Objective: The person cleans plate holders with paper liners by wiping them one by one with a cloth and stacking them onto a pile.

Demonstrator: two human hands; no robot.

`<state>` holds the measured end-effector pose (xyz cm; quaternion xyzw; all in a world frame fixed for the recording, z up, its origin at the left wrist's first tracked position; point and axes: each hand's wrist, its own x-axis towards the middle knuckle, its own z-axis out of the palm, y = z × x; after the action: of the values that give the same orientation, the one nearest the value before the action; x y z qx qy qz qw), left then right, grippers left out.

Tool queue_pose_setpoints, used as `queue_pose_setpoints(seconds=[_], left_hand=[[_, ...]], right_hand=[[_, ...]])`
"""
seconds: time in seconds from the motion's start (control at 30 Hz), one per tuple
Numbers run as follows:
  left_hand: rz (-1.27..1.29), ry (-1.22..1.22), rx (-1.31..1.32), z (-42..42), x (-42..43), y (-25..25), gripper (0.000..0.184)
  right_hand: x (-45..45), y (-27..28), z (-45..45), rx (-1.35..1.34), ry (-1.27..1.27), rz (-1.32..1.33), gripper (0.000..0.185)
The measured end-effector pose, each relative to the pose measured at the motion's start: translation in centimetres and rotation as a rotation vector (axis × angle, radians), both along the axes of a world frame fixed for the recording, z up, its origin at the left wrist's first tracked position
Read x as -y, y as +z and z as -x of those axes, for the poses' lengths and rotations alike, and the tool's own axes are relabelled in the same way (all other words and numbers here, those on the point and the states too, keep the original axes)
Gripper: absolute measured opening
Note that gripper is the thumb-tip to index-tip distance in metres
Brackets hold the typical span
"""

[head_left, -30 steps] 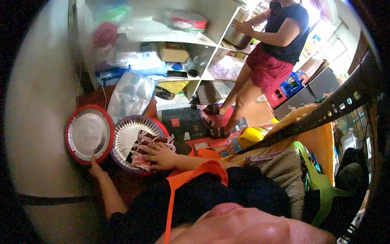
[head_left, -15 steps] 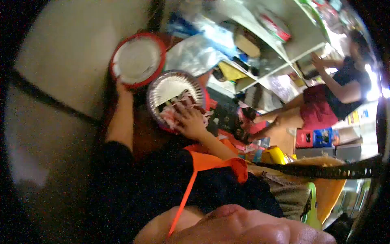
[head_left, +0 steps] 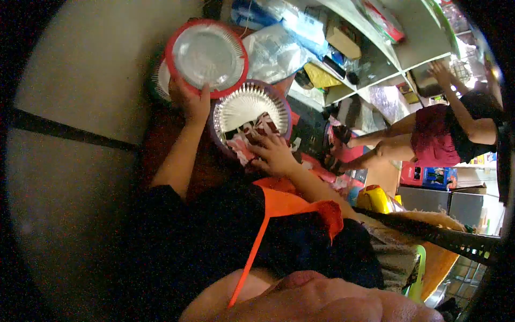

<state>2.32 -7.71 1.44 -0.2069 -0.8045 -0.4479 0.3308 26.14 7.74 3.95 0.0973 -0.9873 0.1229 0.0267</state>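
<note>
My left hand [head_left: 193, 102] grips the lower edge of a round red-rimmed plate [head_left: 206, 56] with a silvery centre, its thumb on the rim. Below that plate, at its left, part of another round item with a green edge [head_left: 161, 80] shows. My right hand [head_left: 276, 155] lies with fingers spread on crumpled dark red and pink patterned material [head_left: 263, 126]. That material lies on the lower part of a round silver fluted plate [head_left: 249, 104] with a purple rim. The red-rimmed plate overlaps or nearly touches the fluted one.
A clear plastic bag [head_left: 273, 53] lies beyond the plates. White shelves [head_left: 375, 70] hold bags, a cardboard box [head_left: 343, 43] and a yellow item. At the right another person [head_left: 440, 134] stands with raised hands. A yellow package [head_left: 375, 198] is near my right arm.
The camera view has turned. My left hand has raised the red-rimmed plate away from the green-edged item, toward the fluted plate. My right hand remains on the patterned material.
</note>
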Motion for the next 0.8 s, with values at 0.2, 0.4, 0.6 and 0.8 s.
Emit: queue_pose_setpoints(seconds=[0.2, 0.4, 0.6, 0.8], left_hand=[[-0.043, 0.233, 0.288, 5.6, 1.3, -5.1, 0.039], [0.169, 0.166, 0.368, 6.2, 4.4, -5.8, 0.035], [-0.834, 0.263, 0.662, 9.3, 6.1, -11.7, 0.050], [-1.261, -0.045, 0.987, 9.2, 2.0, -8.4, 0.098]], right_hand=[[-0.4, -0.3, 0.3, -0.006, 0.027, -0.029, 0.043], [0.5, -1.3, -0.2, -0.050, -0.073, -0.033, 0.045], [0.3, -1.8, 0.2, -0.081, -0.092, -0.059, 0.047], [0.3, -1.8, 0.2, -0.106, -0.095, -0.025, 0.054]])
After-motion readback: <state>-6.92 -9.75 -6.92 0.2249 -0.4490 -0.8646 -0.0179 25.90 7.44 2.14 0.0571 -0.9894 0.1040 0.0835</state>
